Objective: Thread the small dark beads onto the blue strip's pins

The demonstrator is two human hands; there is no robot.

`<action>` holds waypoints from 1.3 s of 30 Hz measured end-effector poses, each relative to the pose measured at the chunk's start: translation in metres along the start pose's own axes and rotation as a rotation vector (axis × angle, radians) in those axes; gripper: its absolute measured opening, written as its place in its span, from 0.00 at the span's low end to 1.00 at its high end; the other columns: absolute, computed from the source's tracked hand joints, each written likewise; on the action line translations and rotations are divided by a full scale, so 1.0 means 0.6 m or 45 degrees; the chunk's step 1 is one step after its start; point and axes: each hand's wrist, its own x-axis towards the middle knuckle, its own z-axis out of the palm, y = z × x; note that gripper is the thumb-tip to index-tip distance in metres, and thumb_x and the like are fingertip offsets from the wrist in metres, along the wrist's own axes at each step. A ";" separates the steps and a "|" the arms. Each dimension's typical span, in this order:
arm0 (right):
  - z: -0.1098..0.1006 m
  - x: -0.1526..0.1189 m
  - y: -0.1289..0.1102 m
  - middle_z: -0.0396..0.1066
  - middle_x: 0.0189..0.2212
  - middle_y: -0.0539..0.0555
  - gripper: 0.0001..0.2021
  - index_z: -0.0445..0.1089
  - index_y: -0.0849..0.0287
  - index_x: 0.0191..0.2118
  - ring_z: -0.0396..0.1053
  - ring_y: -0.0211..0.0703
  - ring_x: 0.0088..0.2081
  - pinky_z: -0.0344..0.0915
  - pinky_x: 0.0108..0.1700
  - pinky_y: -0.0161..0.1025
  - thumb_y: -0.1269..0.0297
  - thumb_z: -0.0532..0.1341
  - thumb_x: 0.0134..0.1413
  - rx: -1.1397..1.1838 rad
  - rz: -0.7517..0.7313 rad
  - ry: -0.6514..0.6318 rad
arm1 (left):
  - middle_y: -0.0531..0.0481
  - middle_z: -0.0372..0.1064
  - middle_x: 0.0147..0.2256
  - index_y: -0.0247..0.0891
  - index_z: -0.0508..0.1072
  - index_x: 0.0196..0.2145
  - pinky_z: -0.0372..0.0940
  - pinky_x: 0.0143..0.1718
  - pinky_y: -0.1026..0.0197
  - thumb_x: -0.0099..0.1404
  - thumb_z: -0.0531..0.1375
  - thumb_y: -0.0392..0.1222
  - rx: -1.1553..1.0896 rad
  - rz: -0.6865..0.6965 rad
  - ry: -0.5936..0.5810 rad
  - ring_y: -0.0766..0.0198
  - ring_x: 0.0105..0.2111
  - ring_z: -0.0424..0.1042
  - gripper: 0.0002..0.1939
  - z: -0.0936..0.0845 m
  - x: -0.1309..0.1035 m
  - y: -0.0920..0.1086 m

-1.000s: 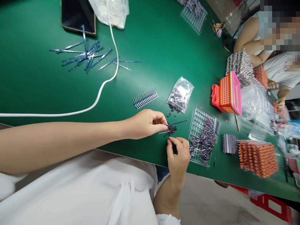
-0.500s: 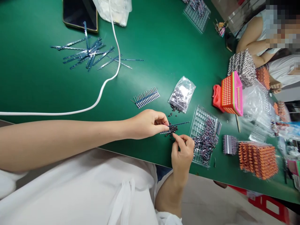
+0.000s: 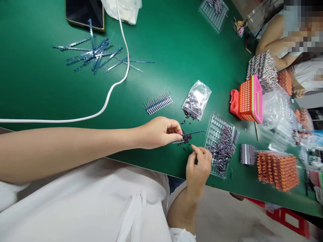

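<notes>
Between thumb and fingers my left hand (image 3: pixel 161 133) pinches a thin dark blue strip (image 3: pixel 195 133) that points right, above a pile of small dark beads (image 3: pixel 186 137). My right hand (image 3: pixel 199 164) is just below and right of the pile, thumb and index finger apart; no object shows between them. A clear tray (image 3: pixel 210 129) with many purplish wire pieces (image 3: pixel 223 148) lies to its right. A clear bag of dark beads (image 3: pixel 197 99) lies above the pile, some beads spilled at its mouth. Left of the bag sits a strip with a row of wired pieces (image 3: pixel 158 103).
Loose blue strips (image 3: pixel 97 55) lie upper left near a phone (image 3: pixel 85 13) and a white cable (image 3: pixel 108 97). At the right are a pink and orange basket (image 3: pixel 249 99), orange stacked pieces (image 3: pixel 277 171) and a patterned stack (image 3: pixel 262 70). Another person's arm (image 3: pixel 271 37) shows upper right.
My right hand has moved slightly right and down, away from the bead pile, and its fingers have parted a little. My left hand still holds the strip in nearly the same place.
</notes>
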 end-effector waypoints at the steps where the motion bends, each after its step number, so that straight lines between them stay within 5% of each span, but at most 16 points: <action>1: 0.001 0.001 0.000 0.69 0.39 0.57 0.15 0.75 0.55 0.47 0.67 0.45 0.44 0.67 0.47 0.46 0.73 0.54 0.62 0.014 -0.012 0.005 | 0.51 0.77 0.31 0.36 0.76 0.34 0.62 0.32 0.64 0.62 0.62 0.46 -0.003 -0.002 -0.002 0.64 0.31 0.71 0.10 0.000 0.000 0.000; 12: 0.003 0.011 -0.008 0.68 0.40 0.56 0.15 0.76 0.55 0.44 0.67 0.44 0.44 0.67 0.48 0.45 0.75 0.54 0.61 0.137 -0.074 -0.122 | 0.51 0.77 0.30 0.36 0.76 0.34 0.62 0.31 0.64 0.62 0.62 0.46 0.014 0.003 0.002 0.65 0.30 0.70 0.10 -0.001 0.000 0.001; 20: -0.003 0.003 -0.005 0.70 0.39 0.54 0.13 0.75 0.55 0.43 0.69 0.42 0.43 0.68 0.47 0.44 0.75 0.55 0.60 0.186 0.015 -0.023 | 0.51 0.77 0.31 0.36 0.76 0.34 0.62 0.32 0.64 0.62 0.62 0.45 -0.005 0.004 -0.013 0.65 0.31 0.71 0.10 -0.001 -0.002 -0.001; 28: -0.009 -0.008 -0.005 0.69 0.39 0.54 0.16 0.77 0.53 0.41 0.68 0.42 0.42 0.68 0.45 0.44 0.76 0.54 0.60 0.255 -0.063 -0.174 | 0.50 0.77 0.32 0.36 0.76 0.35 0.63 0.33 0.63 0.63 0.61 0.46 -0.006 0.004 -0.022 0.64 0.32 0.72 0.10 0.000 0.000 -0.002; 39: -0.004 -0.013 -0.001 0.70 0.38 0.54 0.16 0.76 0.55 0.44 0.69 0.42 0.42 0.68 0.45 0.43 0.78 0.55 0.59 0.125 -0.033 0.004 | 0.50 0.77 0.32 0.35 0.76 0.35 0.62 0.33 0.63 0.62 0.62 0.45 -0.012 -0.019 -0.030 0.64 0.32 0.71 0.10 -0.002 -0.001 0.001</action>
